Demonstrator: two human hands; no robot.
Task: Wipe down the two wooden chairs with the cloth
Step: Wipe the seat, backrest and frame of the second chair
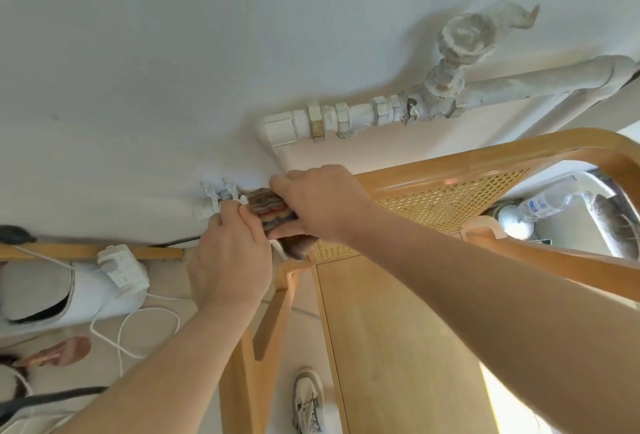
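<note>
A light wooden chair (398,347) with a cane-mesh backrest (446,205) stands below me, against a white wall. A striped, multicoloured cloth (273,212) is bunched over the left top corner of the chair's back frame. My right hand (318,201) grips the cloth from above, fingers curled over it and thumb underneath. My left hand (232,257) holds the cloth's left side, its fingertips tucked against the fabric. The corner of the frame under the cloth is hidden. Only one chair is in view.
White heating pipes with a valve (446,87) run along the wall above the chair. A white power strip (121,271) and cables lie on the floor at left, beside a white appliance. A plastic bottle (550,201) sits behind the backrest. My shoe (308,402) is beside the chair leg.
</note>
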